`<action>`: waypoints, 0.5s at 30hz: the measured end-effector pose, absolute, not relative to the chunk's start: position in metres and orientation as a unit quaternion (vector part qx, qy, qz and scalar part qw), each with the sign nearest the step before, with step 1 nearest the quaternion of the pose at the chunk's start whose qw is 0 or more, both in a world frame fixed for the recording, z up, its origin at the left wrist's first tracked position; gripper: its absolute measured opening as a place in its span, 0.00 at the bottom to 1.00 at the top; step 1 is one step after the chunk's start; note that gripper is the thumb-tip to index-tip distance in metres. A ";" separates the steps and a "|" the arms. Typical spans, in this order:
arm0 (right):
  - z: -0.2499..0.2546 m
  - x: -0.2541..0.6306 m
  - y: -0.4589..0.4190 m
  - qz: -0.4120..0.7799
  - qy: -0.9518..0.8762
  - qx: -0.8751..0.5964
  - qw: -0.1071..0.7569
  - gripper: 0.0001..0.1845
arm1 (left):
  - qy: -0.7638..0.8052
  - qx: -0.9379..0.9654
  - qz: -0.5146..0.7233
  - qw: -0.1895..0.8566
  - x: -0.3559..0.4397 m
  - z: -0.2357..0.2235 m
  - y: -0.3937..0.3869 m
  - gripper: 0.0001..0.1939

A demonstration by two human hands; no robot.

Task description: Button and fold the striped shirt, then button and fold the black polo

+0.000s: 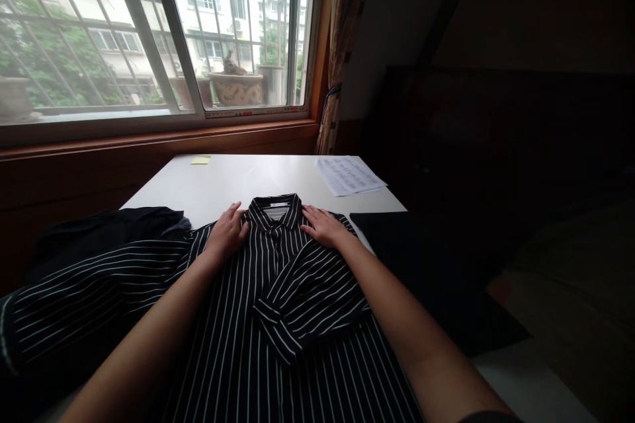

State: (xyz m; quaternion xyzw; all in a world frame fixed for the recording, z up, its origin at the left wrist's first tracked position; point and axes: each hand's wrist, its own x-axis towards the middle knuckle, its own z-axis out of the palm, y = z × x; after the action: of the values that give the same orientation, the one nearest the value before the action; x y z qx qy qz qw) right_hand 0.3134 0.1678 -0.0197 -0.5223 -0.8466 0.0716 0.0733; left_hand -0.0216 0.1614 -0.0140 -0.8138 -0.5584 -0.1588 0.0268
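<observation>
A black shirt with white stripes (248, 317) lies front up before me, its collar (274, 213) pointing away. One sleeve (312, 304) is folded across the chest; the other sleeve (99, 277) stretches out to the left, over dark cloth. On the left shoulder area beside the collar rests my left hand (227, 230), fingers stretched out. My right hand (322, 225) lies flat on the opposite shoulder, close to the collar, its fingers apart. Neither hand grips the fabric. My forearms hide parts of the shirt's sides.
Beneath the shirt is a white table (238, 175). A yellow sticky note (201, 160) and printed papers (350, 175) lie toward its far end. Dark folded clothing (114, 231) sits at left, a flat black piece (421, 264) at right. Behind stands a barred window (238, 26) with a patterned curtain (337, 46).
</observation>
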 end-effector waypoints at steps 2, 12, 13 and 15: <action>-0.020 0.313 0.168 0.071 -0.846 -0.523 0.073 0.40 | -0.524 -0.832 -0.179 0.035 -0.015 -0.005 0.150 0.25; -0.016 0.317 0.157 0.059 -0.841 -0.532 0.083 0.35 | -0.320 -0.943 -0.062 -0.063 0.018 -0.012 0.120 0.31; -0.015 0.320 0.151 0.056 -0.837 -0.538 0.086 0.35 | -0.320 -0.944 -0.058 -0.062 0.015 -0.013 0.121 0.31; -0.012 0.326 0.136 0.050 -0.828 -0.551 0.093 0.35 | -0.319 -0.944 -0.055 -0.059 0.011 -0.013 0.122 0.30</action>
State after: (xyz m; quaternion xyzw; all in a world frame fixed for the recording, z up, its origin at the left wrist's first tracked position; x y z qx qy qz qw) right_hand 0.3255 0.1356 -0.0123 -0.5514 -0.8276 0.0495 0.0930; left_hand 0.0114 0.1220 -0.0130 -0.9442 -0.3193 -0.0546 -0.0591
